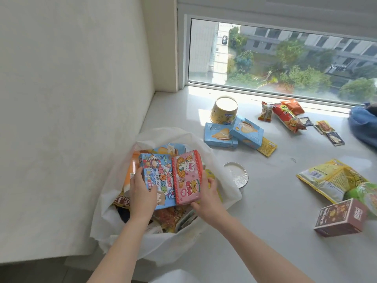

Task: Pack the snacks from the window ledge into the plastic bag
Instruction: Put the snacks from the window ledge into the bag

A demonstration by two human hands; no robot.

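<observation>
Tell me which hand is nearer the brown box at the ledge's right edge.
Right. The right hand grips the pink box over the plastic bag, on the side facing the brown box. The left hand grips the blue box, farther away.

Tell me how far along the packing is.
Partly done: the white plastic bag already holds several snack packets. The left hand and right hand are lowering a blue cartoon box and a pink rabbit box in. Two light-blue biscuit boxes, a brown box and loose packets remain.
</observation>
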